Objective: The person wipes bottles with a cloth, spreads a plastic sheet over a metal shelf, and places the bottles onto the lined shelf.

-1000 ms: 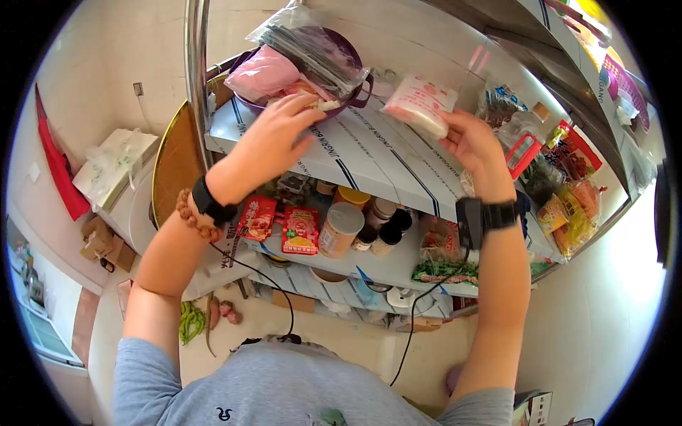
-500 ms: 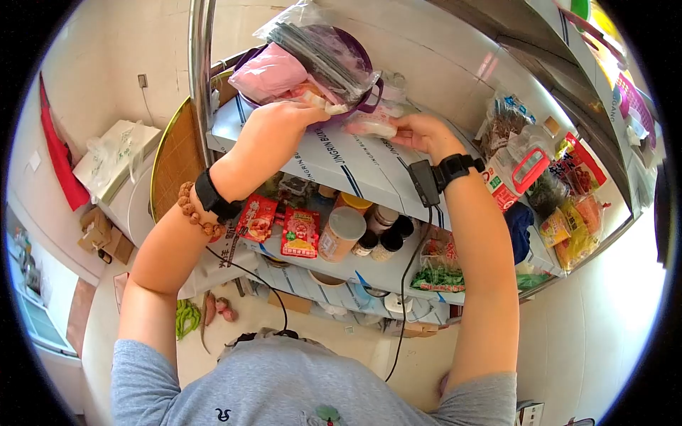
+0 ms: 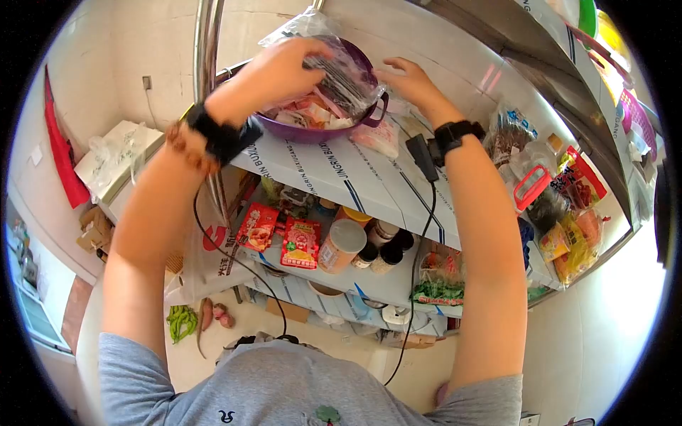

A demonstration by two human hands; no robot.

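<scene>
Since the earlier frame, the left hand (image 3: pixel 290 69) has risen over the purple basket (image 3: pixel 302 133), and the right hand (image 3: pixel 410 79) has left the pink-and-white packet (image 3: pixel 380 136). Left to right: the metal post (image 3: pixel 201 53) stands close by the basket; the left grip is blurred, its hold unclear; the packet lies beside the basket, inside the shelf's (image 3: pixel 341 174) front edge; the right grip is loosely spread, with bare shelf beyond.

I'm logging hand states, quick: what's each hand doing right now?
Left hand: fingers curled above the purple basket; grip cannot be told.
Right hand: open, beside the basket, nothing visibly held.
</scene>
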